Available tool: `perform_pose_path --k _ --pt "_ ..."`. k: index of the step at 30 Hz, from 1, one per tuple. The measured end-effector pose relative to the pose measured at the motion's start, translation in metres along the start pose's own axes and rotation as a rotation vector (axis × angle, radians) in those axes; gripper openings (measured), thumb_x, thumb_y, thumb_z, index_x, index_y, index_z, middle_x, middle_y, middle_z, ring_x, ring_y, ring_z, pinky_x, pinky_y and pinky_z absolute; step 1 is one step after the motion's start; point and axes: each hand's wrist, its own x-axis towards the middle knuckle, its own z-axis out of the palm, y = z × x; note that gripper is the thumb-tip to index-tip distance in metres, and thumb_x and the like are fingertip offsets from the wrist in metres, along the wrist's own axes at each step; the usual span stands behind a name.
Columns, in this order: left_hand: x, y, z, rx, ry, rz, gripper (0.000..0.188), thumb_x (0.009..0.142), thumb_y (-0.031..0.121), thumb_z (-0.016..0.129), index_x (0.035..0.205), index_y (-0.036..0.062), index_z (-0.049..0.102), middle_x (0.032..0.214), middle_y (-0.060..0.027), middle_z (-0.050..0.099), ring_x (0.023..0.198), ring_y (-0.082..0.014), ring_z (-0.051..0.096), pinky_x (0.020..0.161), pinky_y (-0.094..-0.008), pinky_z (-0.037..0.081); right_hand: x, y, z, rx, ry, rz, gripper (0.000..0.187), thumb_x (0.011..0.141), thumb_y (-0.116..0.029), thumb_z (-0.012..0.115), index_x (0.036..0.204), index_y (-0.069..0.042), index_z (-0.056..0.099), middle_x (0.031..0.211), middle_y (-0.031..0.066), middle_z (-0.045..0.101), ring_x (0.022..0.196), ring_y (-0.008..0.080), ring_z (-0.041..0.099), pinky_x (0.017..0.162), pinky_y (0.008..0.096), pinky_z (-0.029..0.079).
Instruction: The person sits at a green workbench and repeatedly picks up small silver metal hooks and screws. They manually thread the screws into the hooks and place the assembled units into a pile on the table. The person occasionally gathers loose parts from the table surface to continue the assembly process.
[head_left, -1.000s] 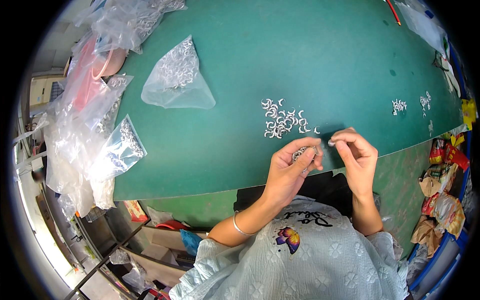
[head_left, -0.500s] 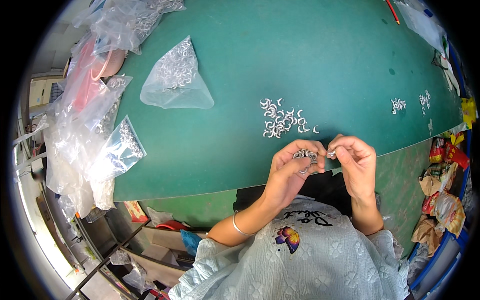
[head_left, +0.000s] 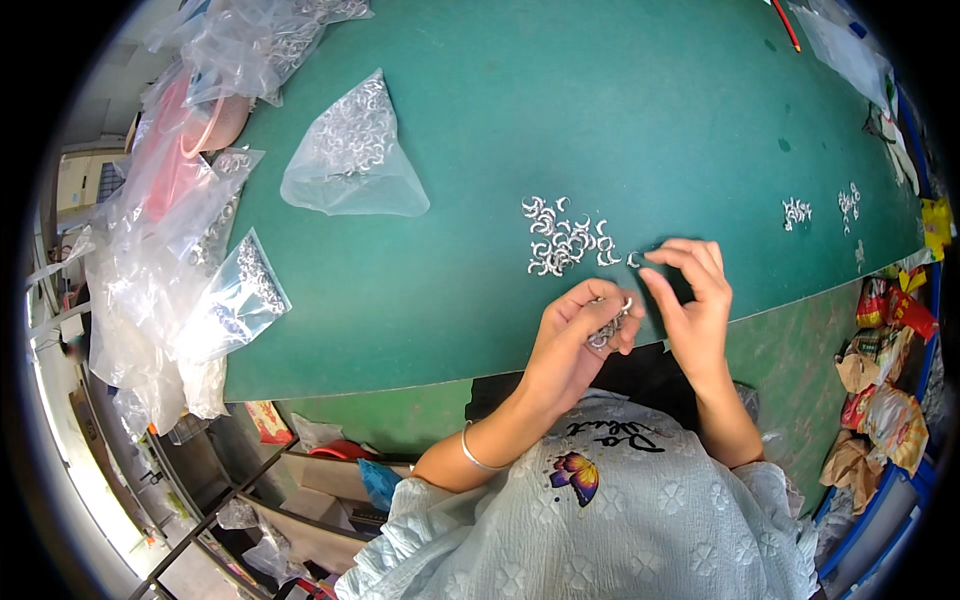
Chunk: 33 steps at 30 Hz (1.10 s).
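My left hand point(head_left: 570, 345) is curled around a small cluster of silvery, curved metal pieces point(head_left: 607, 328), held just above the table's near edge. My right hand point(head_left: 697, 305) has thumb and forefinger apart, with nothing visible between them. Just left of those fingertips, a single C-shaped metal piece point(head_left: 633, 260) lies on the green table point(head_left: 480, 120). Beyond my left hand, a loose pile of the same pieces point(head_left: 565, 243) is spread on the tabletop.
A clear bag of metal pieces point(head_left: 355, 140) lies to the left. More plastic bags point(head_left: 150, 270) and a pink basket point(head_left: 222, 125) crowd the left edge. Two small piles of pieces point(head_left: 797, 212) sit at the right. A red pencil point(head_left: 786, 25) lies far right.
My right hand has moved forward from beside the left hand to the lone piece, its fingers parting. The left hand has drawn slightly back, still holding its cluster.
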Motion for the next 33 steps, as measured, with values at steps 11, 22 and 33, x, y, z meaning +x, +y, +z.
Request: perform_pose_path --k 11,22,33 --pt "-0.003 0.002 -0.002 0.115 0.071 0.109 0.011 0.084 0.007 0.054 0.093 0.0004 0.057 0.083 -0.0069 0.058 0.065 -0.0100 0.050 0.057 -0.0231 0.042 -0.001 -0.005 0.000 0.134 -0.052 -0.083 0.011 0.067 0.004 0.065 0.075 0.000 0.059 0.075 0.0087 0.060 0.073 0.0240 0.055 0.066 0.0320 0.042" --pt "-0.006 0.004 0.010 0.523 0.118 0.108 0.011 0.082 0.004 0.058 0.092 -0.0015 0.058 0.066 -0.0004 0.051 0.055 -0.0055 0.043 0.047 -0.0198 0.033 -0.010 -0.029 -0.017 0.274 -0.099 -0.002 0.023 0.068 0.006 0.066 0.090 0.002 0.057 0.076 0.0096 0.062 0.072 0.0218 0.057 0.065 0.0301 0.045" --pt "-0.007 0.006 0.003 -0.009 -0.014 -0.031 0.012 0.084 0.006 0.049 0.092 -0.0002 0.054 0.081 -0.0079 0.051 0.063 -0.0106 0.045 0.051 -0.0215 0.036 0.008 -0.010 0.009 -0.072 -0.072 -0.149 0.022 0.066 0.001 0.067 0.086 -0.002 0.060 0.086 0.0065 0.056 0.080 0.0252 0.050 0.069 0.0348 0.041"
